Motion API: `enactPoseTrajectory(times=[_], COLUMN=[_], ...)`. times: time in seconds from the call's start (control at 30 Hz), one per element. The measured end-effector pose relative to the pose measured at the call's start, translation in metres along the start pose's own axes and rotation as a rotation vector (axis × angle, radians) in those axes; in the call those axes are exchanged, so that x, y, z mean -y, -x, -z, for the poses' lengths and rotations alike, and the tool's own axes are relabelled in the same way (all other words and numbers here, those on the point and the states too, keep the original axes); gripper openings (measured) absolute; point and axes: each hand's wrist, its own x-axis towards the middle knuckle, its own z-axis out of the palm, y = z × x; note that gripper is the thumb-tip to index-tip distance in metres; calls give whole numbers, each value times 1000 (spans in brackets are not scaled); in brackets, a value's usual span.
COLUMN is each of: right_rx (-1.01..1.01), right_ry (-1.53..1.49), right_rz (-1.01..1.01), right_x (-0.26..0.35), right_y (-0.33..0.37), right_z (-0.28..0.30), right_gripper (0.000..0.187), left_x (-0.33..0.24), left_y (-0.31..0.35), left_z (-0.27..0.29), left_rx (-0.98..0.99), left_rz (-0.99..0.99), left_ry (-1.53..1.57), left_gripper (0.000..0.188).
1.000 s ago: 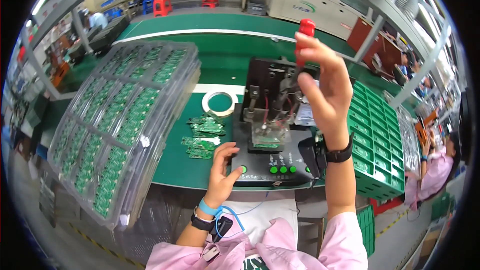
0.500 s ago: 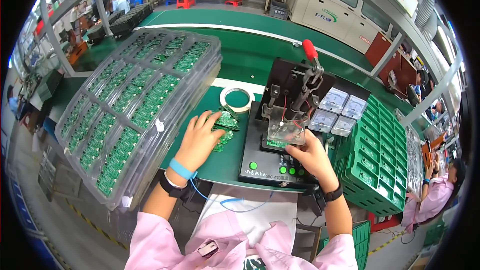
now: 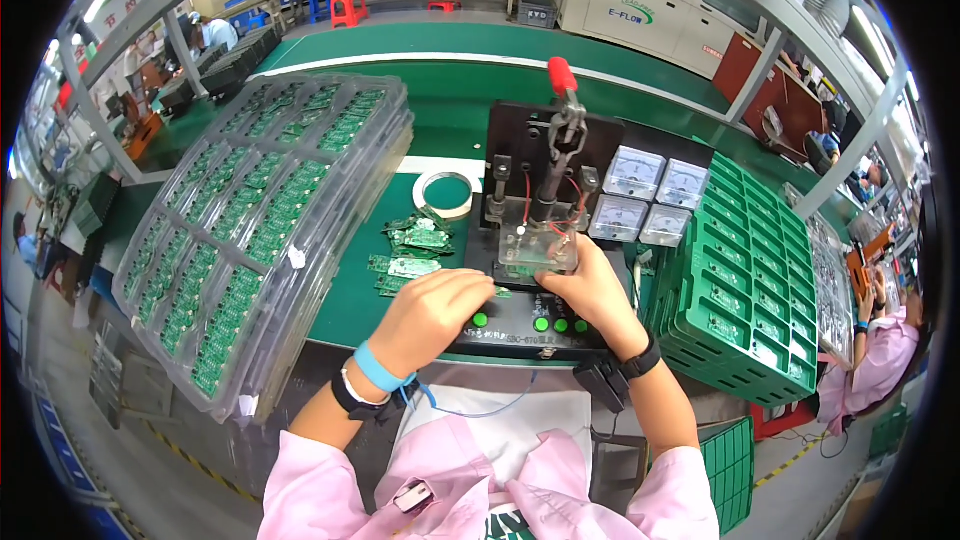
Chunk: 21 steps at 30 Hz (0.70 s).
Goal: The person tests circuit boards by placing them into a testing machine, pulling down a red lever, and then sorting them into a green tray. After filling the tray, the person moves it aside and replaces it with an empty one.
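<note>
A black test fixture (image 3: pixel 505 325) with green buttons stands before me, its red-handled toggle clamp (image 3: pixel 562 77) upright. Under the fixture's clear plate (image 3: pixel 535 243), some green of a circuit board shows. My right hand (image 3: pixel 597 292) is closed at the plate's right side, thumb at its lower front edge, other fingers partly hidden. My left hand (image 3: pixel 432 312) is closed at the fixture's left front, fingers together, with a sliver of green circuit board (image 3: pixel 503 292) at the fingertips. Left of the fixture lies a pile of green circuit boards (image 3: pixel 418 232).
Stacked clear trays (image 3: pixel 255 200) of boards stand at the left. A tape roll (image 3: pixel 445 194) lies behind the loose boards. Four-square panel meters (image 3: pixel 635 175) stand behind the fixture's right side. Green crates (image 3: pixel 740 280) are stacked at the right, and a co-worker's pink sleeve (image 3: pixel 880 360) shows beyond.
My left hand has moved right from the loose board pile to the fixture's front, its spread fingers now closed. The right hand stays at the fixture. The view has shifted slightly.
</note>
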Motion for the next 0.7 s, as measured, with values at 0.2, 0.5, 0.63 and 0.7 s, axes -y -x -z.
enactPoseTrajectory(times=[0.2, 0.5, 0.63, 0.7], right_rx=[-6, -256, -472, -588], right_ry=[-157, -263, -173, -138], right_rz=[-158, -192, -142, -134], right_x=[21, 32, -6, -67], right_y=[21, 109, 88, 66], right_z=[31, 177, 271, 328], right_gripper=[22, 24, 20, 20], left_x=[-13, -13, -18, -31], left_y=[-18, -18, -25, -29], left_z=[-51, -57, -51, -49], left_rx=[65, 130, 186, 229], left_rz=[-70, -47, 29, 45], left_ry=[-116, -85, -92, -102], left_gripper=[29, 31, 34, 36])
